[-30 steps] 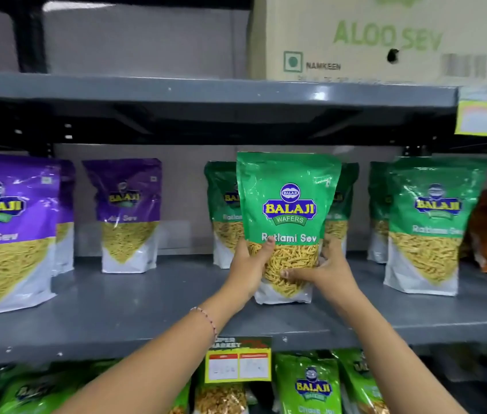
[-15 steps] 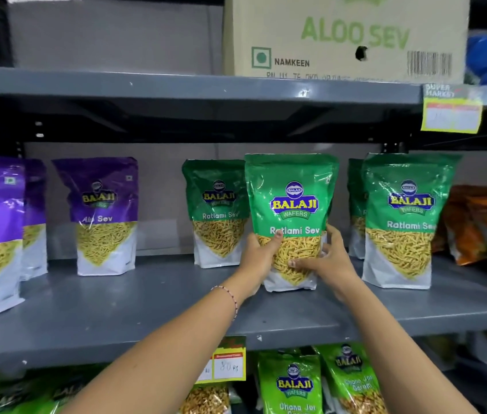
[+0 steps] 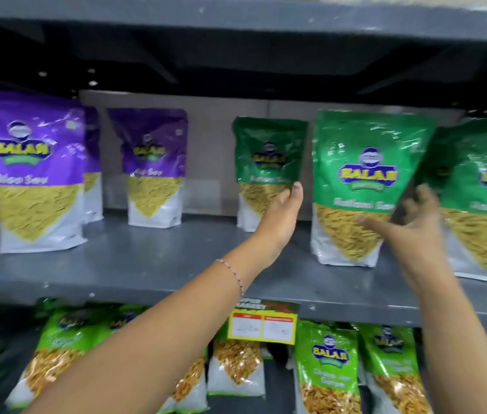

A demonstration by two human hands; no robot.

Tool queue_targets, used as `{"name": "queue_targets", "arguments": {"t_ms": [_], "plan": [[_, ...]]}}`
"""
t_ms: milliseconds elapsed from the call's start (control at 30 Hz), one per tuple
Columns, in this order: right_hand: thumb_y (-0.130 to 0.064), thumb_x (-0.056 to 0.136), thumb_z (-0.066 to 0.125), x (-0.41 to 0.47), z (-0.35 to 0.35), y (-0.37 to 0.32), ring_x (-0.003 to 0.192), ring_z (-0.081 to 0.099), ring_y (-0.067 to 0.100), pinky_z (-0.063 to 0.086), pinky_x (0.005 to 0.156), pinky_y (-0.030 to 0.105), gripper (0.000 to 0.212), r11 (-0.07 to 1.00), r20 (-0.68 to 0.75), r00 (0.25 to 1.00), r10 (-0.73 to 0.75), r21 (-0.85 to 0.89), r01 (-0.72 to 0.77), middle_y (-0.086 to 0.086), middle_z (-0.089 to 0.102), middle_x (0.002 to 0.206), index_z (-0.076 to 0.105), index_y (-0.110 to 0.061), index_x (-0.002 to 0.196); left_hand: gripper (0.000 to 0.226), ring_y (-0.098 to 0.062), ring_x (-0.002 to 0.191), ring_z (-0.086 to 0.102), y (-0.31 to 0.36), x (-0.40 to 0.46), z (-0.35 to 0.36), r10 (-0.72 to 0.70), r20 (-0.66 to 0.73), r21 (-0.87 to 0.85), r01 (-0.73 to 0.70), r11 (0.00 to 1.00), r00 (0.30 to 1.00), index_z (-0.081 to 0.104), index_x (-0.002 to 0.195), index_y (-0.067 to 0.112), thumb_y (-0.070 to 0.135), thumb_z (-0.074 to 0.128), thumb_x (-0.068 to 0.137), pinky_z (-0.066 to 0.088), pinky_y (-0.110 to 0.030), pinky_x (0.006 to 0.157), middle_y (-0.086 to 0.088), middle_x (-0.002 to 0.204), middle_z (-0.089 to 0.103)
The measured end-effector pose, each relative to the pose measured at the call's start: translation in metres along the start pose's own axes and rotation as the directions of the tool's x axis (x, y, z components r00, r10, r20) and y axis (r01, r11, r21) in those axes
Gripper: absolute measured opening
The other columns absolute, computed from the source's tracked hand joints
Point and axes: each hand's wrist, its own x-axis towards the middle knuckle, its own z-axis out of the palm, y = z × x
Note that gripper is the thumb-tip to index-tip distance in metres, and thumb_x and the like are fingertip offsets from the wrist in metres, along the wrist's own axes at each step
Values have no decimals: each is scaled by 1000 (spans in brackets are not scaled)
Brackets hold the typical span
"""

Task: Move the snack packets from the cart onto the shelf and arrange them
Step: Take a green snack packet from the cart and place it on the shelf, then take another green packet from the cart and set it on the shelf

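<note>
- The front green packet (image 3: 367, 186) now stands on the grey shelf (image 3: 152, 264) on its own base. A moment ago both hands clasped its lower half; that clasp is gone.
- The left hand (image 3: 281, 216) has shifted left, off that packet. It now reaches toward the darker green packet (image 3: 269, 171) standing farther back, thumb up at its lower right edge. Whether it grips or only touches is unclear through the blur.
- The right hand (image 3: 409, 222) has loosened: fingers spread wide, palm open, just at the right edge of the front green packet and holding nothing. Contact cannot be told; it is motion-blurred.
- Another green packet (image 3: 484, 198) stands just right of the placed one, near the shelf front.
- The purple packets (image 3: 33, 168) on the left stand apart and untouched.
- My reading: the placing of this one is done, and the work turns to arranging, probably pulling the rear packet forward or straightening the green row.
- The freed packet leans slightly, so it may want a nudge.
- The cart is out of view.
</note>
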Motion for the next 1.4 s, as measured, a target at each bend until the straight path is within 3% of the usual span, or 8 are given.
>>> {"name": "queue_targets", "arguments": {"t_ms": [133, 333, 533, 633, 733, 867, 1100, 1400], "plan": [[-42, 63, 87, -57, 56, -36, 130, 54, 14, 42, 112, 40, 85, 960, -96, 984, -152, 220, 170, -1, 59, 137, 49, -12, 133, 61, -9, 140, 34, 4, -63, -87, 16, -76, -281, -37, 959, 997, 39, 145, 25, 58, 26, 96, 23, -38, 119, 9, 154, 40], [9, 87, 62, -200, 205, -38, 118, 61, 19, 47, 103, 27, 40, 892, 465, 833, -300, 447, 72, 13, 60, 123, 48, 10, 124, 53, -21, 125, 54, -66, -201, -241, -130, -382, -522, -98, 847, 915, 57, 127, 18, 50, 25, 98, 36, -39, 112, -7, 143, 54], [-2, 82, 65, -358, 336, 26, 101, 63, 2, 48, 96, 25, 41, 964, 953, 274, -130, 186, -189, -14, 67, 106, 61, -37, 103, 31, -11, 89, 64, -169, -377, -364, -488, -728, -477, 156, 865, 482, 63, 104, 22, 44, 43, 94, 47, -24, 77, 4, 105, 71], [9, 81, 63, -437, 387, 70, 92, 60, -15, 47, 87, 14, 41, 985, 998, -64, -3, -9, -172, -10, 65, 106, 62, -28, 99, 31, -17, 85, 56, -219, -478, -403, -519, -834, -374, 499, 782, 188, 65, 93, 21, 44, 59, 72, 40, -22, 62, -6, 96, 67], [16, 78, 60, -507, 422, 112, 90, 57, -24, 44, 83, 4, 37, 991, 945, -309, 106, -126, -46, 1, 63, 106, 64, -11, 104, 25, 4, 54, 49, -258, -554, -420, -511, -855, -284, 741, 608, 91, 56, 63, 15, 7, 56, 87, 36, -18, 57, -6, 65, 54], [13, 75, 62, -597, 457, 152, 116, 64, 26, 52, 83, 27, 45, 976, 831, -513, 214, -168, 135, 13, 68, 115, 64, -10, 114, 48, -12, 47, 37, -307, -612, -433, -547, -829, -351, 869, 348, -115, 36, 46, 15, 13, 56, 90, 24, -29, 49, -2, 45, 40], [1, 80, 68, -689, 466, 154, 89, 64, 20, 49, 68, 23, 49, 939, 620, -715, 324, -117, 324, 6, 63, 119, 57, -7, 127, 53, -31, 79, 64, -362, -613, -467, -658, -716, -550, 770, 324, -234, 67, 103, -5, 45, 56, 89, 47, -35, 65, -25, 98, 70], [-18, 86, 58, -725, 452, 176, 82, 69, 34, 59, 74, 45, 22, 891, 681, -656, 325, 11, 453, 17, 70, 91, 60, -7, 106, 28, -16, 65, 55, -396, -600, -501, -693, -684, -590, 731, 342, -227, 49, 61, 21, 21, 53, 89, 51, -27, 65, -5, 78, 59]]}}
